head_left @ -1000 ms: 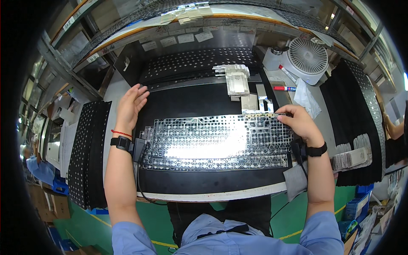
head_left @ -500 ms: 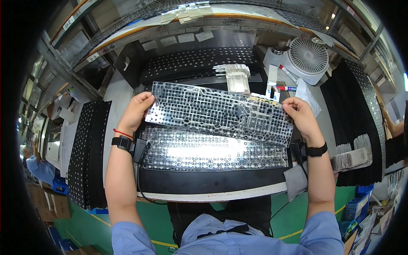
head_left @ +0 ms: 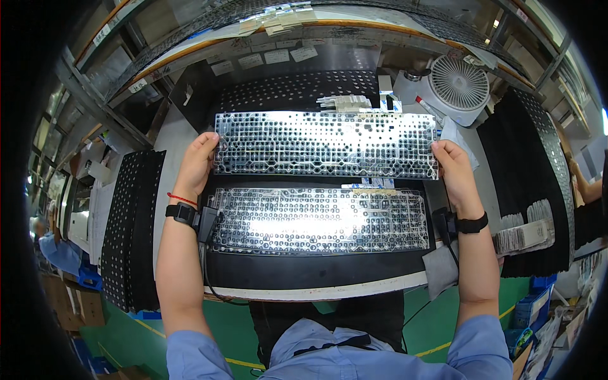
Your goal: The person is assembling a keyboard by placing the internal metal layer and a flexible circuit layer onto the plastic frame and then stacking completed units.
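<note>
Between my two hands hangs a keyboard membrane sheet (head_left: pixel 285 147), clear with silver traces and dark dots, held by its short ends. My left hand (head_left: pixel 201 154) pinches its left end between thumb and fingers. At the other end, the fingers of my right hand (head_left: pixel 449 159) are closed on the right edge. A flat tail with white and blue patches (head_left: pixel 387 101) sticks up from its far edge. Below it, on the black mat (head_left: pixel 316 269), lies a second membrane sheet (head_left: pixel 304 221), shining with glare, its own tail at its far edge.
White paper-like strips (head_left: pixel 345 103) are stacked behind the held sheet. A white fan (head_left: pixel 459 85) and a red marker (head_left: pixel 429 109) stand back right. Stacks of black perforated sheets (head_left: pixel 126 221) flank both sides, with more strips (head_left: pixel 525 234) at right. A person's arm (head_left: pixel 588 183) shows far right.
The held sheet has gone from tilted to nearly level, shifting slightly away from me. The lower sheet's far edge and tail now show. Both hands keep their grip.
</note>
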A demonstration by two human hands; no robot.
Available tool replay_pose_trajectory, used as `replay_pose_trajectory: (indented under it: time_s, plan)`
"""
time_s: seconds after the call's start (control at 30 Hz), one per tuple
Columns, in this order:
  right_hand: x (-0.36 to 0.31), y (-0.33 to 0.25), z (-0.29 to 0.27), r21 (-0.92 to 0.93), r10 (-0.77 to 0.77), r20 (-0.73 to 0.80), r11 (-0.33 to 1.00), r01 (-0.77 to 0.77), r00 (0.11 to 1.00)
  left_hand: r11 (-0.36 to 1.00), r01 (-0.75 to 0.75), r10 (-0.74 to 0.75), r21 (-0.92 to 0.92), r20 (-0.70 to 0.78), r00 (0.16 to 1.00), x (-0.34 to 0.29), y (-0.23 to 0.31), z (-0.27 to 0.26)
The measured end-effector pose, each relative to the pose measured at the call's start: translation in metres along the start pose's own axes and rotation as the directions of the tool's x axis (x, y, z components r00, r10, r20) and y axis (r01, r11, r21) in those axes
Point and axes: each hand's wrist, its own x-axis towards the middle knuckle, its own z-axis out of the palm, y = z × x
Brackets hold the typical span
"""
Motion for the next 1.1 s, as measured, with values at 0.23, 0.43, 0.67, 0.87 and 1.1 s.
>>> replay_pose_trajectory:
  time_s: [0.23,0.43,0.67,0.87,1.1]
  plan:
    - [-0.002,-0.002,-0.002,0.018,-0.072,-0.063,0.997,0.073,0.995,0.992,-0.041,0.04,0.12,0.012,0.999,0.005,-0.003,-0.014]
    - [-0.007,-0.015,0.008,0.133,-0.001,-0.177,0.991,0.025,0.984,0.995,-0.07,0.07,0.073,0.01,0.998,0.005,-0.007,-0.018]
    - [-0.004,-0.008,0.002,0.016,-0.041,-0.095,0.999,0.043,0.995,0.996,-0.088,0.089,0.03,-0.055,0.995,-0.002,0.006,0.007]
    - [-0.005,-0.007,0.004,0.017,-0.083,-0.049,0.996,0.084,0.995,0.98,-0.03,0.037,0.196,-0.033,0.999,-0.001,0.005,0.002]
    - [-0.005,-0.006,0.002,0.018,-0.096,-0.026,0.995,0.097,0.995,0.957,0.057,-0.046,0.284,-0.044,0.998,-0.004,0.006,0.01]
